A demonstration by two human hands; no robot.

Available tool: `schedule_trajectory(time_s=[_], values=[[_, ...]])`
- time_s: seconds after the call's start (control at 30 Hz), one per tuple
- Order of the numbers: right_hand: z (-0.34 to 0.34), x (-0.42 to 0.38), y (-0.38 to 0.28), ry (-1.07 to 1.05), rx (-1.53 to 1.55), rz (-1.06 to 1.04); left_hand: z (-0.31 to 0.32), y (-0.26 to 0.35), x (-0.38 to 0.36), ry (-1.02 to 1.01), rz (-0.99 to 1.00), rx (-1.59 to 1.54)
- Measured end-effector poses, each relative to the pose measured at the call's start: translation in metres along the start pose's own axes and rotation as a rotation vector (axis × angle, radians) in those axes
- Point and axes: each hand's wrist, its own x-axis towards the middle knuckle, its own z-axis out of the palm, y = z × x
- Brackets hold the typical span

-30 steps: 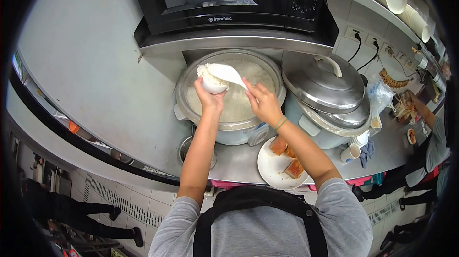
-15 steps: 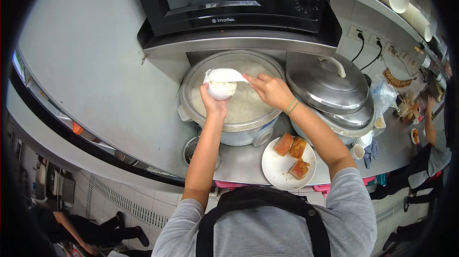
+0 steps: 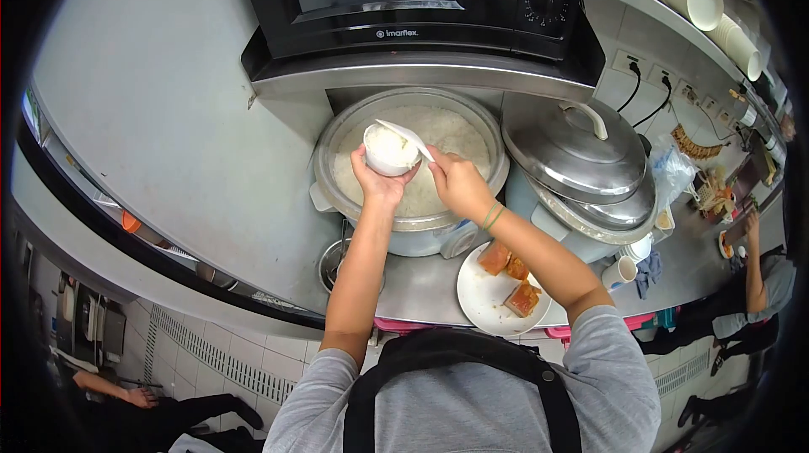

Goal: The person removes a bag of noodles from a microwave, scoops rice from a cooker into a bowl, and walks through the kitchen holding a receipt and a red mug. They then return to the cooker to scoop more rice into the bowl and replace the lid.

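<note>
Above the open rice cooker [image 3: 327, 168], my left hand [image 3: 382, 186] is wrapped round a white bowl [image 3: 389, 168] heaped with cooked rice [image 3: 389, 146]. A white rice paddle [image 3: 408, 137] is gripped at its handle by my right hand [image 3: 459, 183]. Its blade is turned edge-on and rests over the right side of the bowl, against the rice or rim. More rice [image 3: 451, 128] lies in the cooker below. Near my right forearm sits a white plate [image 3: 479, 305] with several browned meat pieces [image 3: 522, 300], partly hidden by the arm.
A second cooker with a metal lid [image 3: 581, 154] stands at the right. A black microwave [image 3: 421, 10] sits on a shelf above. A metal pot [image 3: 330, 266] is left of the plate. Cups [image 3: 620, 273] stand to the right. Other people [image 3: 763, 284] are at both sides.
The paddle has turned from lying flat across the bowl to edge-on at its right side. My right hand has moved slightly down and left; the bowl now shows its rice from above.
</note>
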Motion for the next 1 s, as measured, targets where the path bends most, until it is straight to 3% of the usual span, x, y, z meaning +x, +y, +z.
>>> schedule_trajectory(time_s=[0.2,0.27,0.37,0.73,0.8,0.93,1.0], values=[[-0.026,0.024,0.012,-0.146,0.089,0.152,-0.002,0.003,-0.006,0.034,-0.016,-0.043],[-0.025,0.024,0.014,-0.148,0.079,-0.04,-0.002,0.005,-0.005,0.0,-0.053,-0.034],[-0.033,0.024,0.013,-0.234,0.102,-0.088,-0.004,0.007,-0.006,0.017,-0.051,-0.025],[-0.047,0.037,0.02,-0.217,0.12,-0.053,-0.003,0.013,-0.012,-0.017,-0.132,0.057],[-0.046,0.035,0.019,-0.229,0.025,-0.227,-0.003,0.014,-0.014,-0.014,-0.143,0.063],[-0.053,0.032,0.005,-0.077,-0.238,-0.247,0.0,0.013,-0.016,-0.009,-0.128,0.081],[-0.048,0.032,0.007,0.049,-0.317,-0.504,0.003,0.014,-0.02,0.027,-0.126,0.079]])
